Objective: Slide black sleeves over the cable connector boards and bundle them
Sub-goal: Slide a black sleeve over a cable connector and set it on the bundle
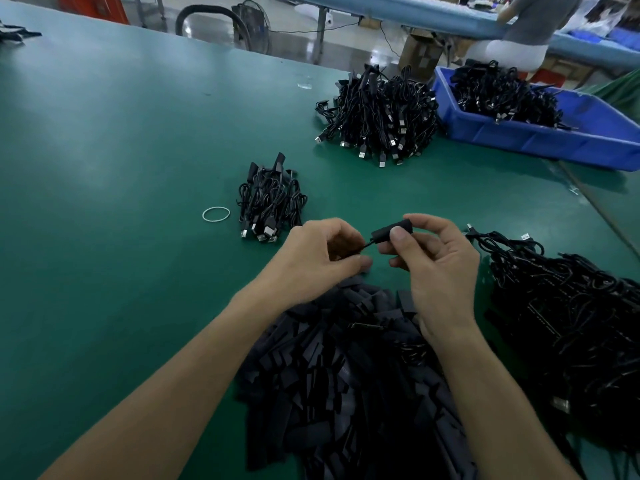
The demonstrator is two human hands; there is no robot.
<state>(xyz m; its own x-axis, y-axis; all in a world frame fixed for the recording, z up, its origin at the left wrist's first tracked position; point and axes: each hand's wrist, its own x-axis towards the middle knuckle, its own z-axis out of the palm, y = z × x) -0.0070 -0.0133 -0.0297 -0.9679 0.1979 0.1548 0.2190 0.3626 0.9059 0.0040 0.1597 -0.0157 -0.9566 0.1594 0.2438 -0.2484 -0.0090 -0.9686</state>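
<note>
My right hand pinches a black sleeve between thumb and fingers, held above the green table. A thin black cable runs from the sleeve's left end into my left hand, whose curled fingers grip it. Below both hands lies a heap of loose black sleeves. A pile of black cables with connector boards sits to my right. A small bunch of sleeved cables lies ahead of my left hand, with a white rubber band beside it.
A big heap of bundled cables lies at the back, next to a blue bin holding more cables. Another person sits at a far bench. The table's right edge runs diagonally at the far right.
</note>
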